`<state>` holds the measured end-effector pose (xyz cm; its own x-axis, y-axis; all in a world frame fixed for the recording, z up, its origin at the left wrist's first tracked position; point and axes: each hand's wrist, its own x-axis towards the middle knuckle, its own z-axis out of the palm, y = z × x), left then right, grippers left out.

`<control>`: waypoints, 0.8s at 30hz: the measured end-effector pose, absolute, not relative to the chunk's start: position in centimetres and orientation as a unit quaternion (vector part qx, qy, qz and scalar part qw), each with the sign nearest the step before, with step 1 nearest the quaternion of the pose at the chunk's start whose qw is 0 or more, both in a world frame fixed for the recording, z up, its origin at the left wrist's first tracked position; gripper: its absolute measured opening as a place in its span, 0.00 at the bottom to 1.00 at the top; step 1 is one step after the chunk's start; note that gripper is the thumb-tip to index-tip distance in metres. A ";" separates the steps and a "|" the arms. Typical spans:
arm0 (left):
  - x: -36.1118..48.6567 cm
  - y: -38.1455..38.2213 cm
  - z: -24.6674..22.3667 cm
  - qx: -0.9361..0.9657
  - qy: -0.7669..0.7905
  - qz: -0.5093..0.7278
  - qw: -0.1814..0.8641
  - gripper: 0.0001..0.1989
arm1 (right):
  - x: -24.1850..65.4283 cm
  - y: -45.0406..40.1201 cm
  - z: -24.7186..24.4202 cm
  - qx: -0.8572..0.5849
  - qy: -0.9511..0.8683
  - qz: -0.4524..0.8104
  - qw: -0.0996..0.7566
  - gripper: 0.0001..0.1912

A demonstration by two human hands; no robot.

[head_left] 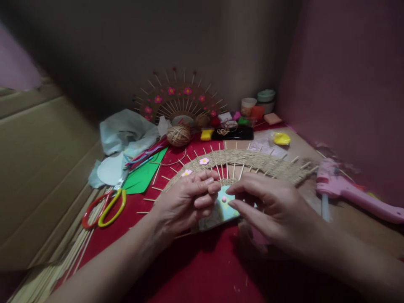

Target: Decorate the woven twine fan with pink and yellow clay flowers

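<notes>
In the middle, a half-round fan of thin sticks woven with beige twine [241,157] lies on the table, two pink flowers [204,161] on its band. A small pink ball [224,199] rests on a light blue patterned piece [229,210] below the fan's centre. To the left of that ball is my left hand [192,200], fingers curled and thumb against them; whatever they may hold is hidden. My right hand [271,204] hovers just right of the ball, its thumb and forefinger apart with nothing seen between them.
Scissors [121,208], a green sheet [143,174] and a bundle of sticks [67,252] lie left. A pink glue gun [353,191] is at right. Behind stand a twine ball [178,135], a black phone-like slab [235,134], a finished flowered fan [179,94] and a cup [248,106].
</notes>
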<state>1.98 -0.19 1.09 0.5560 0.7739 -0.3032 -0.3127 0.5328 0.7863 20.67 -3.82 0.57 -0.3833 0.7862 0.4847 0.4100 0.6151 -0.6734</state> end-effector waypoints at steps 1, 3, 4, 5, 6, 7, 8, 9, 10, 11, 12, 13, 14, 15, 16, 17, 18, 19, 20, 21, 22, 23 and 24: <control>2.1 -0.3 1.0 0.339 0.328 0.340 0.813 0.05 | 20.3 -4.0 0.5 -0.374 -0.802 0.198 0.420 0.05; 2.3 -0.6 0.7 0.317 0.317 0.345 0.825 0.05 | 19.7 -4.3 0.3 -0.374 -0.812 0.127 0.429 0.05; 2.3 -0.7 0.6 0.305 0.309 0.346 0.832 0.06 | 19.5 -4.4 0.2 -0.374 -0.816 0.094 0.431 0.06; 2.4 -0.9 0.5 0.294 0.301 0.347 0.838 0.05 | 19.3 -4.5 0.1 -0.374 -0.818 0.067 0.431 0.06; 2.5 -1.1 0.4 0.283 0.295 0.347 0.844 0.05 | 19.1 -4.5 0.0 -0.376 -0.819 0.048 0.431 0.07; 2.6 -1.2 0.4 0.273 0.291 0.348 0.848 0.05 | 18.9 -4.6 -0.1 -0.379 -0.817 0.036 0.432 0.08; 2.7 -1.4 0.4 0.264 0.289 0.352 0.851 0.06 | 18.8 -4.6 -0.1 -0.382 -0.814 0.029 0.437 0.08; 2.8 -1.5 0.5 0.256 0.287 0.357 0.851 0.07 | 18.7 -4.7 -0.1 -0.383 -0.810 0.025 0.443 0.08; 2.9 -1.6 0.5 0.250 0.285 0.362 0.852 0.07 | 18.7 -4.8 -0.1 -0.384 -0.808 0.024 0.447 0.08; 3.0 -1.7 0.6 0.246 0.284 0.367 0.851 0.08 | 18.6 -4.8 -0.1 -0.383 -0.805 0.023 0.452 0.08; 3.1 -1.8 0.6 0.245 0.284 0.374 0.848 0.08 | 18.6 -4.9 0.0 -0.382 -0.803 0.020 0.458 0.08; 3.2 -1.9 0.7 0.245 0.286 0.380 0.845 0.08 | 18.5 -5.0 0.0 -0.380 -0.801 0.014 0.463 0.08; 3.3 -1.9 0.7 0.248 0.290 0.384 0.841 0.07 | 18.5 -5.0 0.0 -0.379 -0.798 0.008 0.468 0.07; 3.4 -2.0 0.7 0.250 0.294 0.386 0.838 0.07 | 18.4 -5.1 0.0 -0.380 -0.795 0.001 0.472 0.07; 3.4 -2.1 0.8 0.253 0.298 0.388 0.835 0.06 | 18.4 -5.1 -0.1 -0.379 -0.793 -0.004 0.476 0.06; 3.5 -2.2 0.7 0.256 0.300 0.388 0.833 0.06 | 18.4 -5.2 -0.1 -0.378 -0.793 -0.007 0.478 0.06; 3.5 -2.2 0.7 0.258 0.299 0.388 0.833 0.06 | 18.4 -5.2 -0.3 -0.377 -0.793 -0.005 0.478 0.06; 3.5 -2.3 0.7 0.260 0.297 0.388 0.833 0.06 | 18.4 -5.2 -0.4 -0.376 -0.793 -0.001 0.479 0.05; 3.5 -2.3 0.7 0.262 0.296 0.388 0.833 0.06 | 18.4 -5.3 -0.5 -0.377 -0.793 0.003 0.478 0.05; 3.5 -2.3 0.7 0.264 0.293 0.389 0.833 0.06 | 18.4 -5.3 -0.6 -0.379 -0.792 0.006 0.478 0.05; 3.5 -2.3 0.6 0.266 0.290 0.390 0.833 0.06 | 18.4 -5.4 -0.6 -0.382 -0.791 0.009 0.477 0.05; 3.5 -2.2 0.6 0.266 0.285 0.391 0.834 0.07 | 18.4 -5.5 -0.6 -0.385 -0.790 0.013 0.477 0.06; 3.5 -2.2 0.6 0.266 0.279 0.391 0.836 0.08 | 18.4 -5.6 -0.6 -0.386 -0.789 0.017 0.477 0.06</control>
